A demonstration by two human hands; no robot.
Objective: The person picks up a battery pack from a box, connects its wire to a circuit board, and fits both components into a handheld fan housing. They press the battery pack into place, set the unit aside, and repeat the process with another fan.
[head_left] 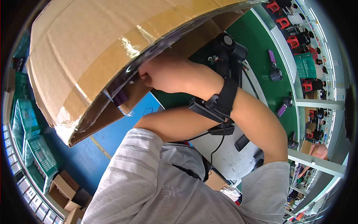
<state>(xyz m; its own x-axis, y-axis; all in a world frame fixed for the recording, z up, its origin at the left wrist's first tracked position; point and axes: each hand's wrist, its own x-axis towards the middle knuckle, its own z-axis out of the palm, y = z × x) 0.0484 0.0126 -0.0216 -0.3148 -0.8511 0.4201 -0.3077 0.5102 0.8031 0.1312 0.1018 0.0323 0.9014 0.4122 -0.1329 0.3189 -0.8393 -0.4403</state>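
Observation:
A large brown cardboard box [97, 48] with clear tape on its seams fills the upper left, tilted up close to the camera. My right hand [160, 74] grips the box's lower edge next to a folded flap [128, 99], fingers curled around it. A black strap with a small black device and cable [220, 102] sits on that wrist. My left forearm [171, 123] runs across below and passes behind the right arm, so my left hand is hidden.
A green-topped work table [261, 41] behind the box carries black cylindrical devices [227, 44] and purple-and-black parts [276, 71]. Green crates [37, 149] and open cartons [65, 190] stand on the blue floor at lower left. Red stools [294, 41] are at upper right.

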